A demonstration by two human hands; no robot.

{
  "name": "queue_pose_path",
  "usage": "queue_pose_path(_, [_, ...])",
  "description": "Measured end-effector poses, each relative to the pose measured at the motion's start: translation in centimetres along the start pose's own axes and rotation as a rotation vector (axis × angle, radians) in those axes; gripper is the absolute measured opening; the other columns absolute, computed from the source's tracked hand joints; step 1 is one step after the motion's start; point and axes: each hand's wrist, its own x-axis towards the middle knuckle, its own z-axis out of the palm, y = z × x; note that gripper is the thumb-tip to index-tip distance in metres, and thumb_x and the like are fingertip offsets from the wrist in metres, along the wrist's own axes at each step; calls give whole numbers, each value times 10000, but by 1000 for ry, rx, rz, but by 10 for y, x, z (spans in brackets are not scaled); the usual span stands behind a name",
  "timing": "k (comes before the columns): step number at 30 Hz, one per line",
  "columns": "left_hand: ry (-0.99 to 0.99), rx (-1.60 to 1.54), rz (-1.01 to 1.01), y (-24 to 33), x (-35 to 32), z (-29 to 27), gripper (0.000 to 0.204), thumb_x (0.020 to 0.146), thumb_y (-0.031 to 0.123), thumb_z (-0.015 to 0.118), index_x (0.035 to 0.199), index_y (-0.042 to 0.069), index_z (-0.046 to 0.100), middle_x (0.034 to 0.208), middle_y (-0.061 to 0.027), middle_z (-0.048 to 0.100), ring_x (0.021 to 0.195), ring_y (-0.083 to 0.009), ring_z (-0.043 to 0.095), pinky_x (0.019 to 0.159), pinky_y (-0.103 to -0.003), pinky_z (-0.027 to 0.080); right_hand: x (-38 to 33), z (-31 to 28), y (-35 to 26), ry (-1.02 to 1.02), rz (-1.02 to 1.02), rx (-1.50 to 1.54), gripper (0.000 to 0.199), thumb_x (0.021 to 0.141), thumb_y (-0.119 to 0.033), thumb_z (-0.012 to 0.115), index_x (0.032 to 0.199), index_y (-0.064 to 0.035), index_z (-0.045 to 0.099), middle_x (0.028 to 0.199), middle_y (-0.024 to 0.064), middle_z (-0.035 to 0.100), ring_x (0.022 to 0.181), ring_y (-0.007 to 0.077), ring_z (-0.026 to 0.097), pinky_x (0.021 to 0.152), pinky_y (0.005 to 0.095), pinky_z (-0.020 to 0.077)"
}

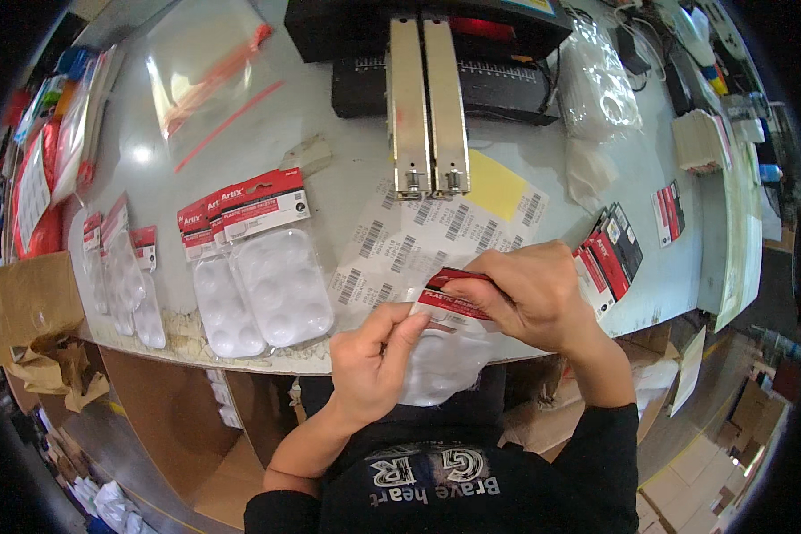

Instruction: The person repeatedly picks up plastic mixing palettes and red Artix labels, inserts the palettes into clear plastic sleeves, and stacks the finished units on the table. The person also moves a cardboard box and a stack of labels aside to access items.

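Note:
Both my hands hold a bagged white plastic paint palette at the table's near edge. My left hand pinches the left side of its red and white header card between thumb and fingers. My right hand grips the card's right end, the thumb pressed along its top fold. Just beyond my hands lies a sheet of barcode labels. Several folded red, white and black header cards are fanned out to the right of my right hand.
Carded palette packs lie to the left, with more packs beyond. A black machine with two metal arms stands at the back. Clear bags lie back left; a cardboard box stands below the table edge.

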Motion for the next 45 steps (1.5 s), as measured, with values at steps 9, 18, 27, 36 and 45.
queue_pose_path(9, [343, -70, -42, -11, 4, -1, 252, 961, 159, 540, 854, -45, 642, 738, 23, 599, 636, -25, 428, 556, -173, 331, -32, 5, 8, 10, 692, 791, 211, 889, -150, 634, 900, 58, 666, 737, 105, 664, 563, 123, 631, 527, 244, 475])
queue_pose_path(18, [371, -104, -61, -21, 11, 3, 208, 951, 134, 557, 945, -47, 657, 764, -26, 651, 686, -54, 514, 618, -197, 416, -45, 19, 7, 15, 728, 960, 151, 882, -62, 615, 889, 77, 674, 732, 112, 658, 555, 117, 624, 436, 196, 413])
queue_pose_path(27, [308, -2, -66, -18, 16, 0, 209, 957, 168, 531, 853, -10, 560, 679, -16, 484, 665, -76, 410, 607, -243, 372, -38, 35, 7, 55, 967, 984, 166, 856, -126, 647, 846, 35, 686, 705, 63, 646, 556, 85, 579, 472, 210, 401])
queue_pose_path(36, [255, -126, -17, -50, 79, 5, 280, 982, 199, 470, 789, -3, 486, 674, -21, 454, 666, -97, 388, 619, -259, 360, -3, 60, 46, 424, 841, 1173, 152, 856, -110, 628, 836, 31, 679, 682, 53, 624, 516, 80, 527, 456, 215, 390])
queue_pose_path(45, [392, 284, -100, -25, 70, -53, 194, 941, 183, 526, 933, -1, 586, 799, -84, 590, 776, -190, 527, 721, -305, 425, -39, -2, 46, 502, 794, 313, 311, 808, -139, 695, 1060, 37, 648, 909, 103, 681, 814, 166, 647, 725, 270, 505])
